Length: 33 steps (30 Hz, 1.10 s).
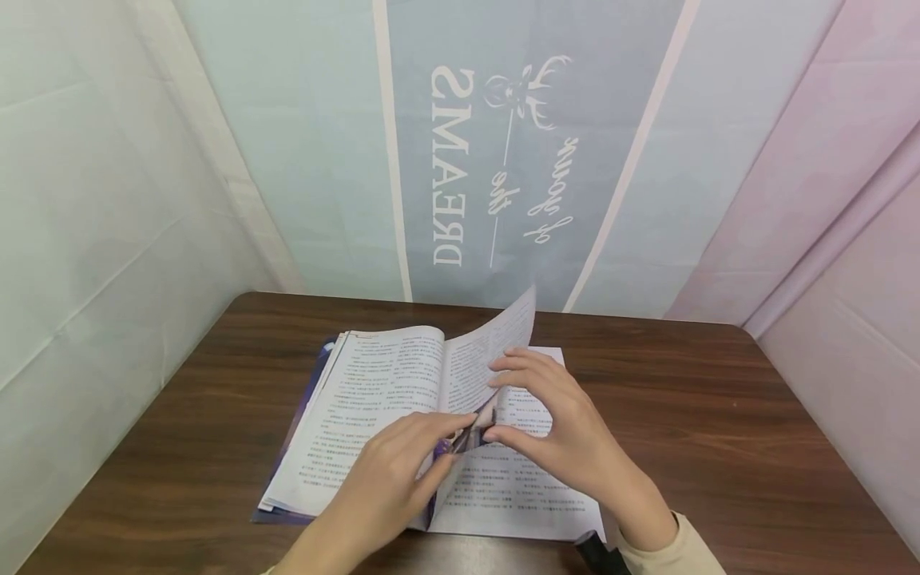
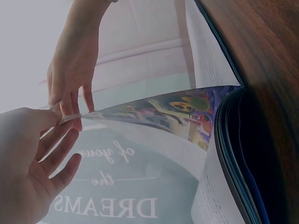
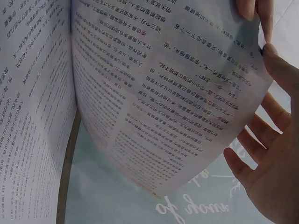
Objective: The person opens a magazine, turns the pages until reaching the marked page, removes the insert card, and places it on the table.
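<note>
Book: a big open book (image 1: 374, 399) lies flat on the brown wooden table (image 1: 719, 415), near the middle.
Page: one page (image 1: 496, 351) stands up and bends in the air above the fold. It has small print on one side (image 3: 159, 102) and a bright colour picture on the other side (image 2: 173, 112).
Left hand: the left hand (image 1: 391, 471) pinches the lower edge of the raised page with its thumb and first finger.
Right hand: the right hand (image 1: 557, 427) pinches the same page edge between thumb and fingers, just beside the left hand.
Wall: a pale cloth (image 1: 503, 160) hangs behind the table, with the word DREAMS and a deer head on it.
</note>
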Each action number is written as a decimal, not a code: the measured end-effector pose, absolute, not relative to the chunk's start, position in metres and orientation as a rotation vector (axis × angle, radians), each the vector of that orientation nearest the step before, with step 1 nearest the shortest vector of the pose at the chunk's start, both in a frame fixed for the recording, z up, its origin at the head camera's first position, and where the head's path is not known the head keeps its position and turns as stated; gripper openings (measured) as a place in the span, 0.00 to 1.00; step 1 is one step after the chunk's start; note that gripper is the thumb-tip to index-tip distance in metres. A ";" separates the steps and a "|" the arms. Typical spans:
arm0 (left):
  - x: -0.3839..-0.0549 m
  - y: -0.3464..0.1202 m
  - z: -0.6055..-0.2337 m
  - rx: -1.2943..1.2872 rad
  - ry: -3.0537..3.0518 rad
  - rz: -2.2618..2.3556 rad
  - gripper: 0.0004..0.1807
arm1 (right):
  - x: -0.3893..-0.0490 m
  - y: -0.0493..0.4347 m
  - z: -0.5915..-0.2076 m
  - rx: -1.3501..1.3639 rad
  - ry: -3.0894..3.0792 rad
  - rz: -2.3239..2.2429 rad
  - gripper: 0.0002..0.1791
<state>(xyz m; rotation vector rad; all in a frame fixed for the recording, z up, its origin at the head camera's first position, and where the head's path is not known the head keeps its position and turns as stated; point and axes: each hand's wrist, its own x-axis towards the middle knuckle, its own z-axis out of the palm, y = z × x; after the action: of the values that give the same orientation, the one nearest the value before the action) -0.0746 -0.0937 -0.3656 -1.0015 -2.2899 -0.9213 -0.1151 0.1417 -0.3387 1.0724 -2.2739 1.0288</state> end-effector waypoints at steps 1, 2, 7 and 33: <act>-0.075 -0.094 -0.366 -0.994 -2.285 -0.909 0.25 | -0.115 0.142 -0.339 1.076 -2.270 1.040 0.27; -0.076 -0.095 -0.367 -0.989 -2.277 -0.899 0.27 | -0.115 0.142 -0.339 1.078 -2.269 1.062 0.28; -0.077 -0.099 -0.371 -0.935 -2.274 -0.888 0.31 | -0.113 0.145 -0.338 1.081 -2.237 1.135 0.30; -0.059 -0.164 -0.388 -0.352 -2.578 -0.771 0.43 | -0.100 0.206 -0.373 0.945 -2.492 0.814 0.29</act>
<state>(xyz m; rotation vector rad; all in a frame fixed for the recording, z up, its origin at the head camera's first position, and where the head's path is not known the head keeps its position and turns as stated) -0.0586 -0.1641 -0.3883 -0.3522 -2.5775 -0.7710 -0.1001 0.2064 -0.3735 0.9448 -2.4916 0.8142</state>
